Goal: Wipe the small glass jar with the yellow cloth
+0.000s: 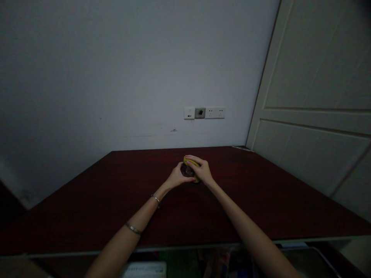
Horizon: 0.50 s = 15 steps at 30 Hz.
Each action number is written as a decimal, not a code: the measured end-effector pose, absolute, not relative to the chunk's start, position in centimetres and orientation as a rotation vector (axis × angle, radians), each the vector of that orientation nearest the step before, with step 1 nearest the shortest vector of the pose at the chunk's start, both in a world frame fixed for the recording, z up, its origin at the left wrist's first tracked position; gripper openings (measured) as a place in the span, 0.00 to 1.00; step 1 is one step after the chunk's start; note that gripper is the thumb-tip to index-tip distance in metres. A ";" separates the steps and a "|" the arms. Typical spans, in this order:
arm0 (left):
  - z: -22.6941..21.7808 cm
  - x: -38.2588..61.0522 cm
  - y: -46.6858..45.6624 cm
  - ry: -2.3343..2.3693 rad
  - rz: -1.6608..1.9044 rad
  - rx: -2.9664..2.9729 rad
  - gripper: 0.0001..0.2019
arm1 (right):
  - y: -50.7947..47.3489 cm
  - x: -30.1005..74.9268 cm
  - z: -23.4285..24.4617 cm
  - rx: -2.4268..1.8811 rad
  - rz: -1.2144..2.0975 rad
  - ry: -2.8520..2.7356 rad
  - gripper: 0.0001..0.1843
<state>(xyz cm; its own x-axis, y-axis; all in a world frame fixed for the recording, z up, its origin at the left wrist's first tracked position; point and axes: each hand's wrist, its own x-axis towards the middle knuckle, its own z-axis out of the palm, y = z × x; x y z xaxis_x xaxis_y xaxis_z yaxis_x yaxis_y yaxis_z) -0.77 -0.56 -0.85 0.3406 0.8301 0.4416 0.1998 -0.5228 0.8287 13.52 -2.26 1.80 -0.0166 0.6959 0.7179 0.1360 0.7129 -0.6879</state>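
Above the middle of the dark red tabletop [162,200], my two hands meet. My left hand [176,177] is closed round a round, see-through container [187,170], which looks like a glass or a jar; its exact kind is too dark to make out. My right hand [204,170] grips a yellow cloth or sponge [189,160] and presses it against the container's right side. Part of the yellow piece is hidden behind the right fingers. Two bracelets [155,199] circle my left forearm.
A pale wall with a row of sockets [215,112] rises behind the table. On the right stands a white panelled door [313,92]. Below the table's front edge, a white box-like object [145,269] and other dim items lie in an open space.
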 end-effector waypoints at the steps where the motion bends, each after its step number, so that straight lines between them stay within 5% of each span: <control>1: -1.0 -0.8 -0.3 0.900 1.218 1.917 0.37 | -2.5 13.5 1.8 -0.669 0.470 -1.601 0.11; 8: -1.7 -0.7 1.0 0.852 1.322 1.820 0.33 | -3.1 12.7 1.7 -0.576 0.352 -1.758 0.11; 15: -0.3 -0.9 -0.9 0.910 1.144 1.926 0.38 | -1.9 13.6 1.6 -0.714 0.779 -1.366 0.14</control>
